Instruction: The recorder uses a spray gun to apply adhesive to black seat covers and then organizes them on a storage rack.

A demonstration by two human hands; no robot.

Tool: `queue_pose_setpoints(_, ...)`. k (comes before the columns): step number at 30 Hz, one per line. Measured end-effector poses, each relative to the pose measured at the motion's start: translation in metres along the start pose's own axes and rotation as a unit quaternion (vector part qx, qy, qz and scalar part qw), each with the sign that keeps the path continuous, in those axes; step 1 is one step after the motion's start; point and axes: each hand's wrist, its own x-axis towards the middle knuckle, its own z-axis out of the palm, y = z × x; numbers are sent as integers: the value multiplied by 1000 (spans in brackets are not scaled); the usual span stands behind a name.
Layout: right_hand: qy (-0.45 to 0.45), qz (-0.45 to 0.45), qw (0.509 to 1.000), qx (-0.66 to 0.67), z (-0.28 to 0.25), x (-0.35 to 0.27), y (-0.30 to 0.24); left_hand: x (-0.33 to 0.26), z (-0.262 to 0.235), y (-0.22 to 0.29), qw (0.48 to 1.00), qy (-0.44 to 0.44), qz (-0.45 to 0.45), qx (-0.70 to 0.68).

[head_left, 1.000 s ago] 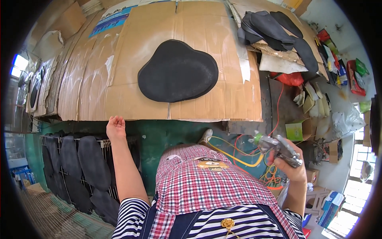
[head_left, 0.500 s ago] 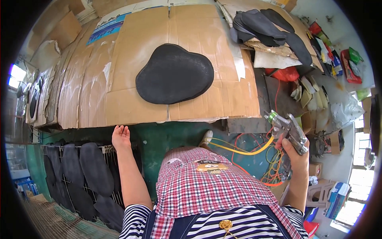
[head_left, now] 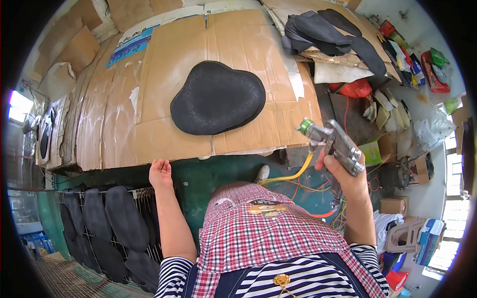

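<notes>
My right hand is wrapped round the grip of a metal spray gun with a green ring near its nozzle. A yellow hose and an orange hose hang from the gun, whose nozzle points left toward the table. Black rounded, foam-like pads, seemingly stacked, lie on the cardboard-covered table; faint pale speckles show on the top one. At the table's near edge my left hand rests palm up, holding nothing, fingers loosely bent and slightly apart. Whether its fingertips touch the cardboard I cannot tell.
More black pads are piled on cardboard at the far right. Below left, a wire rack carries several black pads. Coiled hoses lie on the green floor. A grey stool and boxes stand at the right.
My right hand has brought the spray gun left and nearer the pads. My left hand has shifted slightly right and nearer me. Pale speckles on the top pad look more widespread.
</notes>
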Motion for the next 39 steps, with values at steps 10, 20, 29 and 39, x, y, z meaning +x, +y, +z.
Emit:
queue_pose_setpoints(10,92,37,994,-46,-32,-27,-2,10,-1,-10,1000,-6,-19,3)
queue_pose_setpoints(20,-9,51,998,-30,-34,-48,-15,19,66,-26,988,-43,-37,143)
queue_pose_setpoints(29,-71,60,985,-142,-50,-43,-20,27,114,-74,927,-49,44,369)
queue_pose_setpoints(39,-24,71,995,-65,-60,-47,-18,48,126,-78,780,13,208,590)
